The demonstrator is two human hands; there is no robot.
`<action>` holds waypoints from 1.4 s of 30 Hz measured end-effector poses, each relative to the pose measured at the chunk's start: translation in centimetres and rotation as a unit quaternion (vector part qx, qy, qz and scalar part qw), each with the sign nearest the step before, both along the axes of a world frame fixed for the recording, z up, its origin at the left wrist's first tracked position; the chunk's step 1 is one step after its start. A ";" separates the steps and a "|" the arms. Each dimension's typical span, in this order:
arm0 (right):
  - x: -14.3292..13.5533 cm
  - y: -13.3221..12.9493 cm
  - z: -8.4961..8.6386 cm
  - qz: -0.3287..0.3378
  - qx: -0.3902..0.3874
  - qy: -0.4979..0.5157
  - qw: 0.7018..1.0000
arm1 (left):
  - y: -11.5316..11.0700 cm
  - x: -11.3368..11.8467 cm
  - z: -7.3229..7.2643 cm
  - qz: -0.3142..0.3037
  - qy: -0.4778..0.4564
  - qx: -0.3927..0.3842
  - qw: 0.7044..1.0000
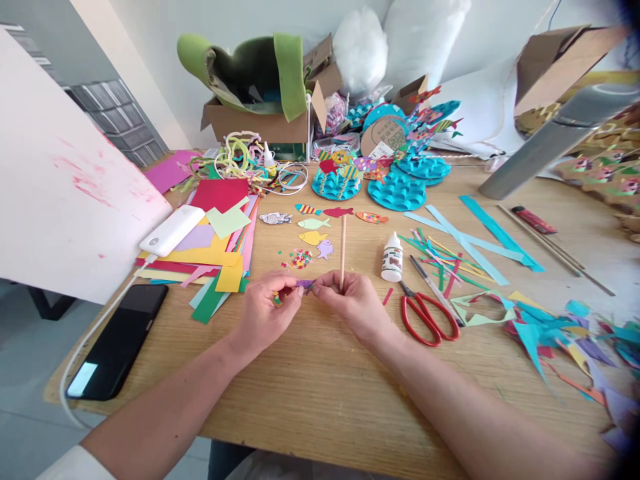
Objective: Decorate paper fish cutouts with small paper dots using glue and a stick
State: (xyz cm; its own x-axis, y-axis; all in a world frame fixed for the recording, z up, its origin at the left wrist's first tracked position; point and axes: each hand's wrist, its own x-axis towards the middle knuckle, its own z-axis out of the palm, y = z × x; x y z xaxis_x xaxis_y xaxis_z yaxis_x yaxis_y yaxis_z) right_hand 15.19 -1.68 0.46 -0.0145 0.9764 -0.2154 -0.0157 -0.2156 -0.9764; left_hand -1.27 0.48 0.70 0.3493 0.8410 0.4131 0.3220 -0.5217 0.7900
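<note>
Between the fingertips of both hands is a small purple paper piece [305, 284]. My left hand [270, 305] pinches its left side, and my right hand [353, 298] touches its right end. A thin wooden stick [343, 250] stands upright out of my right hand. Just beyond the hands lie small paper confetti [299, 259], a yellow paper fish [313, 237], a light purple fish [325, 249], a green fish [313, 223] and a red fish [339, 212]. To the right are a white glue bottle [392, 259] and red-handled scissors [429, 319].
Coloured paper sheets [220, 197], a white power bank [171, 231] and a black phone [119, 341] lie on the left. Paper strips [467, 233] and scraps [575, 340] cover the right. Blue discs with fish [397, 191], boxes [260, 130] and a grey bottle [540, 150] stand behind.
</note>
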 end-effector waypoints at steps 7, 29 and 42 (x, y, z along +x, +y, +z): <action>0.0 0.0 0.0 0.004 0.010 -0.022 1.000 | 0.0 0.0 0.2 0.017 -0.014 -0.098 0.995; 0.1 -0.1 0.3 0.001 -0.002 -0.013 1.000 | 0.3 0.2 0.5 0.002 -0.051 -0.204 0.978; -0.3 -0.7 0.4 0.002 0.089 -0.165 0.982 | 0.6 0.3 0.6 0.000 -0.065 -0.211 0.975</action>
